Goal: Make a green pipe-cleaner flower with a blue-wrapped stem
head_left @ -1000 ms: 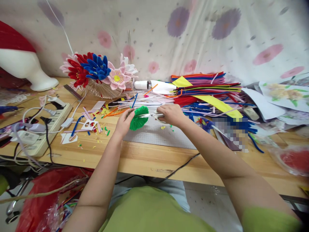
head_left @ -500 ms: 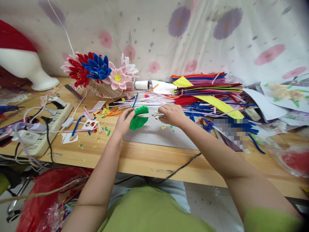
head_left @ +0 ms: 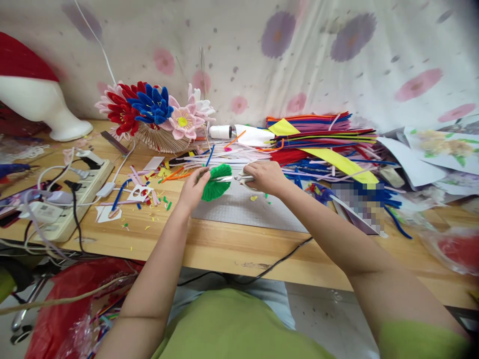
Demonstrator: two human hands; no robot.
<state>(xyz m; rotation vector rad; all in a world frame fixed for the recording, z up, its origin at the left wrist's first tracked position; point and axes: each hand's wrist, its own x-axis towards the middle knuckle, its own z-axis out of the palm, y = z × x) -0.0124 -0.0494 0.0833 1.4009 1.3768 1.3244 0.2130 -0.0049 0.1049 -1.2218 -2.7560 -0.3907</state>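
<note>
My left hand (head_left: 192,187) pinches a green fan-shaped piece of fuzzy craft wire (head_left: 216,181) and holds it just above a grey mat (head_left: 243,209) on the wooden table (head_left: 209,244). My right hand (head_left: 266,177) grips a pair of silver scissors (head_left: 235,178). Their blades reach into the fan's right edge. The two hands are a short span apart.
A heap of coloured craft wires (head_left: 322,137) lies behind my right hand. A bouquet of wire flowers (head_left: 153,112) stands at the back left. A power strip with cables (head_left: 63,197) sits at the left. Small scraps litter the wood. A red bag (head_left: 67,309) hangs below the edge.
The scissors pulled back from the green fan half a second ago, and their blades have now moved back into its right edge. My left hand has stayed put.
</note>
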